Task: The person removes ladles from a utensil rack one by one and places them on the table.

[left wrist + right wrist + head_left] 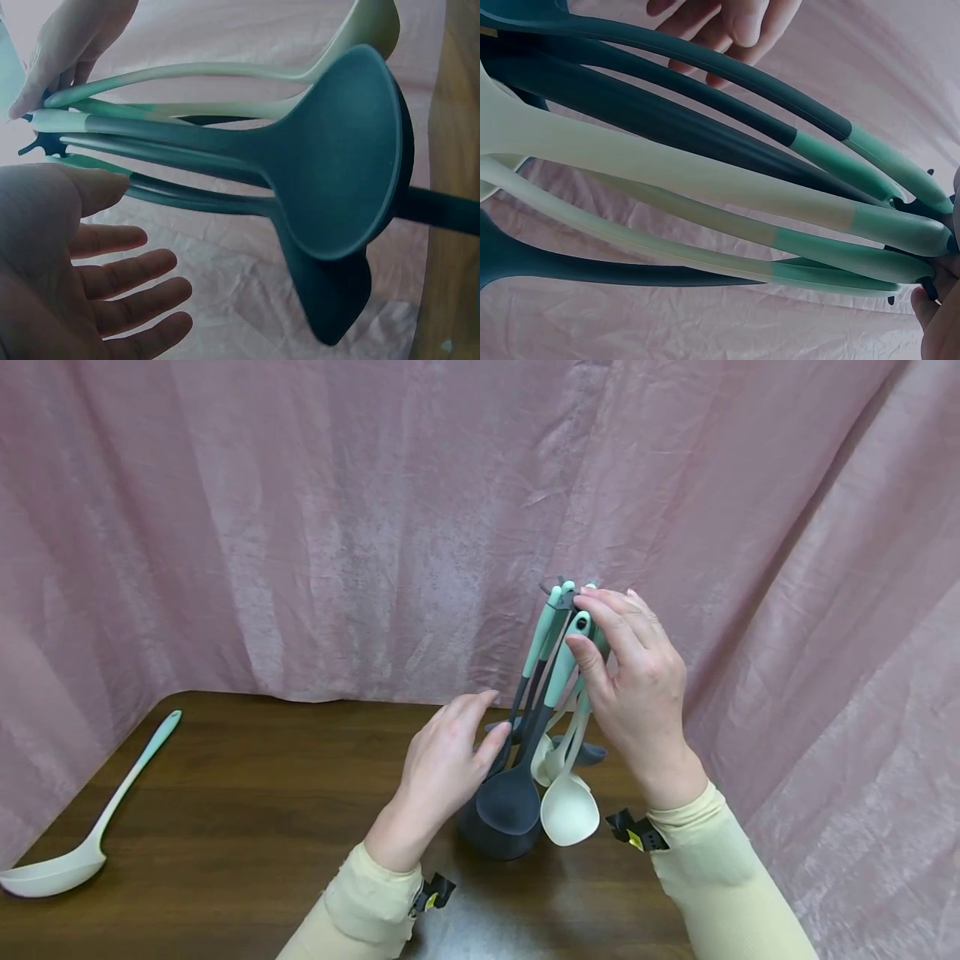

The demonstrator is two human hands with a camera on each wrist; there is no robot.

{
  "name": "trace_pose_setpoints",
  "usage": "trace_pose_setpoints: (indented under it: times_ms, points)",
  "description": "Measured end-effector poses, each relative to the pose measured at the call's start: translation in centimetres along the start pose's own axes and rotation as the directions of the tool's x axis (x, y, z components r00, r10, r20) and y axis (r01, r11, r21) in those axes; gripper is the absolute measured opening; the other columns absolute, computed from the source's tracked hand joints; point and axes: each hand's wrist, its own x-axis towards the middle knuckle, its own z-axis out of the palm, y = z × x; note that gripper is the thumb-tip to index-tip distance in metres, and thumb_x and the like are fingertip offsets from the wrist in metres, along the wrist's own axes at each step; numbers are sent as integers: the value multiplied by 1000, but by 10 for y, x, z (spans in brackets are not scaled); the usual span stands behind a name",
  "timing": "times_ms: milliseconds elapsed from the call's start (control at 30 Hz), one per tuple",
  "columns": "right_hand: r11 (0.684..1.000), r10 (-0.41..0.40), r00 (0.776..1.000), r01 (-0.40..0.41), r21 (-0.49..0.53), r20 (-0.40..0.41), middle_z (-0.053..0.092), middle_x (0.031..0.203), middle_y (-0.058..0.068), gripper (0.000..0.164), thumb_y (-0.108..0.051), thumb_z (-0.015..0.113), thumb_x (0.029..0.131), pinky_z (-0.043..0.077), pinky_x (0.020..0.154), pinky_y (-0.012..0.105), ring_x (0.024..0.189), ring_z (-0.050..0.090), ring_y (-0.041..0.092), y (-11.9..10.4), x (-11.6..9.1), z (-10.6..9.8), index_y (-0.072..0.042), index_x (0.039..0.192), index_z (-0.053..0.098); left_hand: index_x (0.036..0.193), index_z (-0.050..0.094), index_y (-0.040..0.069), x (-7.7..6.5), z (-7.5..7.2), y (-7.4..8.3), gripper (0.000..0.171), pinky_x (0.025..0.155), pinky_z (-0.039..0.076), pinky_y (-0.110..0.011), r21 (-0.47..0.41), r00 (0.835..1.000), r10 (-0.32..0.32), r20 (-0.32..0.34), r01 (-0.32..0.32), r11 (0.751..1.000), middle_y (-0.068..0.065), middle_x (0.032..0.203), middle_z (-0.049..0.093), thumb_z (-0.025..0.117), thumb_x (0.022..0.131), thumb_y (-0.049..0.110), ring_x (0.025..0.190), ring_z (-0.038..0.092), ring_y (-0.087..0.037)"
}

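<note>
Several kitchen utensils with mint handle ends hang from a dark utensil stand (49,142). A dark ladle (508,803) hangs at its front, with a cream ladle (570,812) to the right. My right hand (633,681) holds the stand's hooked top, its thumb by the mint handle ends; the exact finger contact is partly hidden. Left of the stand is my left hand (447,760), beside the dark utensils, its fingers extended and holding nothing. In the left wrist view, a dark turner (330,300) hangs behind the dark ladle.
A cream ladle with a mint handle (56,872) lies at the far left of the brown wooden table (277,810). Pink curtains (375,527) hang behind the table and along the right side.
</note>
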Motion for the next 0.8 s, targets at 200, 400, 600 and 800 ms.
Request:
trace_pose_setpoints:
  times_ms: [200, 400, 600, 800]
  points:
    - [1000, -5, 1000, 5, 1, 1, 76, 135, 14, 54, -49, 63, 111, 40, 125, 49, 129, 70, 35, 0, 0, 1, 0, 133, 76, 151, 66, 10, 3, 9, 1, 48, 103, 58, -52, -70, 999, -32, 38, 35, 997, -10, 146, 69, 74, 109, 32, 132, 68, -31]
    - [1000, -2, 1000, 2, -6, 3, 76, 135, 14, 51, -45, 66, 111, 40, 125, 49, 130, 69, 34, 1, 0, 0, -1, 133, 76, 151, 66, 14, 5, 19, 0, 45, 101, 59, -50, -123, 995, -47, 83, 57, 991, -7, 143, 71, 72, 110, 32, 128, 70, -26]
    - [1000, 3, 1000, -2, -17, 15, 75, 136, 14, 52, -46, 64, 111, 39, 125, 48, 132, 68, 31, 2, 1, 0, -1, 134, 76, 147, 69, 15, 6, 24, -1, 41, 95, 60, -49, -129, 996, -43, 79, 53, 990, -6, 133, 74, 73, 110, 29, 119, 73, -25]
    - [1000, 3, 1000, -3, -26, 12, 75, 137, 14, 53, -47, 63, 112, 39, 125, 48, 132, 68, 32, 2, 0, -1, 0, 135, 75, 145, 69, 14, 6, 25, 0, 37, 95, 60, -51, -154, 995, -35, 93, 49, 987, -6, 129, 75, 72, 110, 28, 117, 73, -27]
